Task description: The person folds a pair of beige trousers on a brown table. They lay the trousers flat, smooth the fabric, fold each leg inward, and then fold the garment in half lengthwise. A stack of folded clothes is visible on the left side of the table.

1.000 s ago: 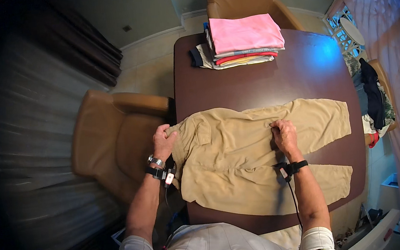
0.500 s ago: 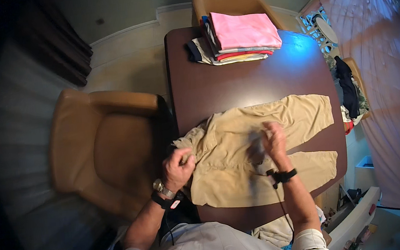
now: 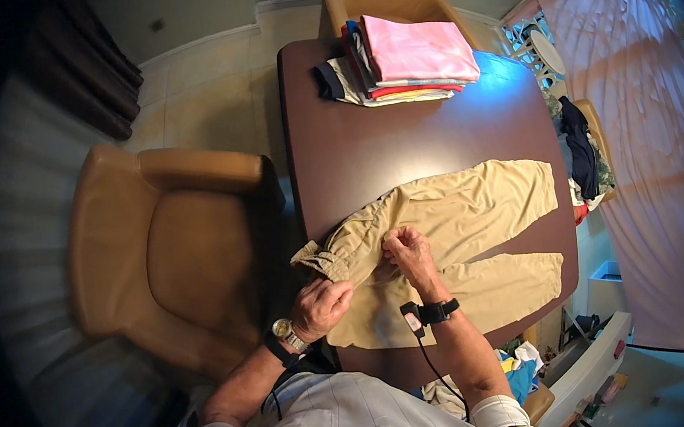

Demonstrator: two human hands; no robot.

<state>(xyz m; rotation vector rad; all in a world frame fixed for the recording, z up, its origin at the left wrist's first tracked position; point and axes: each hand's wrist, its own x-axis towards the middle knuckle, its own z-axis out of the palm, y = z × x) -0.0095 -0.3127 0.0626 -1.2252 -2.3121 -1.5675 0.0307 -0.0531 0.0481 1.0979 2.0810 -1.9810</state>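
Where the tan trousers [image 3: 461, 210] lie: near half of the brown table [image 3: 352, 147].
Cloth [image 3: 521, 278]: likely light, soft, limp; best grasped at waistband [image 3: 313, 257] and hems [image 3: 553, 185].
Left hand [image 3: 322, 306]: closed on the waistband.
Right hand [image 3: 412, 258]: fingertips together at the cloth; whether pinching, cannot tell.
Folded stack [image 3: 417, 50]: table's far side.

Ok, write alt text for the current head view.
A person's left hand is at the bunched waistband of beige trousers spread on a dark brown table, with the right hand over the fabric. A stack of folded clothes, pink on top, sits at the table's far end; a tan armchair stands at left.
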